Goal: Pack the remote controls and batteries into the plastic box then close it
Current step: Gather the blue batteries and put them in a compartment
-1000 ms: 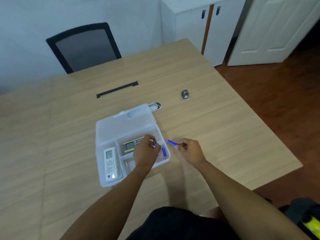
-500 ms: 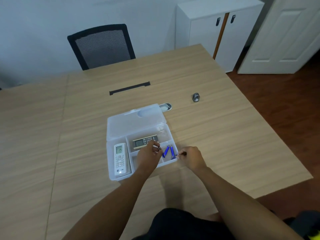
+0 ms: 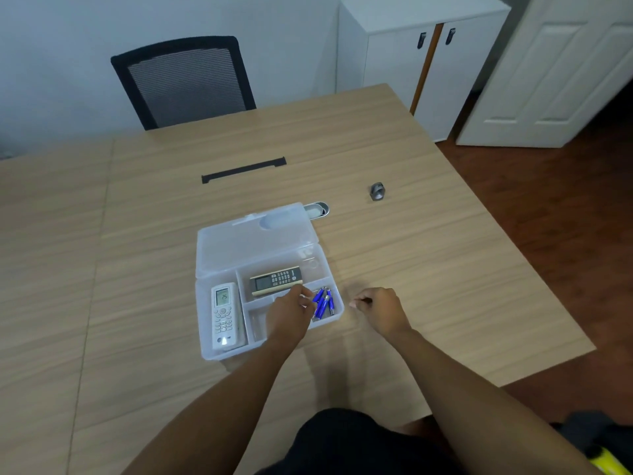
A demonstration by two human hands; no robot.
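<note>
The clear plastic box (image 3: pixel 205 344) lies open on the wooden table, its lid (image 3: pixel 253 241) folded back flat. A white remote (image 3: pixel 224 315) fills the left compartment. A dark remote (image 3: pixel 275 280) lies in the upper compartment. Several blue batteries (image 3: pixel 323 302) rest in the lower right compartment. My left hand (image 3: pixel 287 318) hovers over the box's middle, fingertips touching the batteries; whether it pinches one is hidden. My right hand (image 3: pixel 380 308) is just outside the box's right wall, fingers curled and empty.
A small grey metal object (image 3: pixel 377 192) lies on the table at the right rear. A silver oval grommet (image 3: pixel 317 210) peeks from behind the lid. A black cable slot (image 3: pixel 243 170), a black mesh chair (image 3: pixel 185 80) and a white cabinet (image 3: pixel 421 56) lie beyond.
My right hand put its blue battery into the lower right compartment and pulled back to the right, empty. My left hand stayed over the batteries.
</note>
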